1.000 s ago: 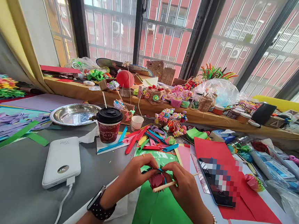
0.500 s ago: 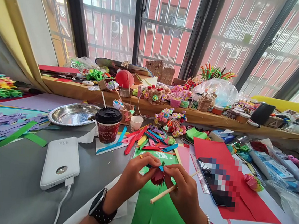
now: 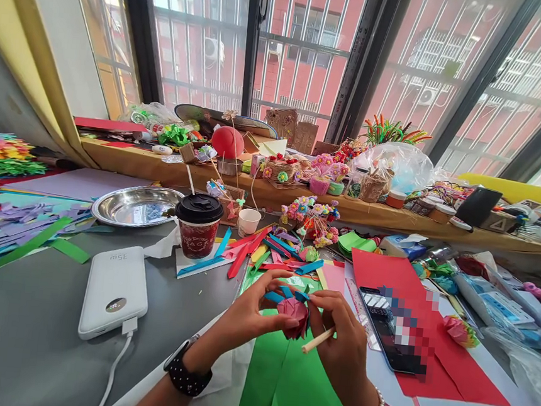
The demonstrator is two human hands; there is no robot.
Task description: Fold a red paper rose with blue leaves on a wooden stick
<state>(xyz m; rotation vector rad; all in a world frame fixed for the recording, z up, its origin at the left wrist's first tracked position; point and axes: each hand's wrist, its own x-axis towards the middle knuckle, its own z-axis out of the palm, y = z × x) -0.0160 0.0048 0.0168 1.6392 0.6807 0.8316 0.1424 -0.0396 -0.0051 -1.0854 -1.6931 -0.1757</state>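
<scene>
Compared with 0.5 s earlier, the left hand [image 3: 252, 310] is opening wider around the red paper flower [image 3: 293, 315], which is showing more of its front, and the wooden stick [image 3: 318, 340] is sitting farther right with less of its length in view.

The flower is resting between the 2 hands, above a green sheet [image 3: 292, 385]. The left thumb is pressing across its front while the other left fingers are curving over its top and back, partly open, keeping hold of it. Blue paper [image 3: 286, 291] is sticking out along the flower's upper edge. The right hand [image 3: 343, 336] is closing thumb and forefinger near that edge, at the blue paper's right end; whether they are gripping it I cannot tell. Its remaining fingers are curling around the stick, whose near end is pointing down and left.

Folded paper strips [image 3: 271, 250] are lying just beyond the hands. To the left, a lidded cup [image 3: 197, 229] and a white power bank [image 3: 115, 293] are resting on the gray table [image 3: 41, 328]. To the right, a phone [image 3: 384, 336] is lying partly on red paper [image 3: 445, 367].
</scene>
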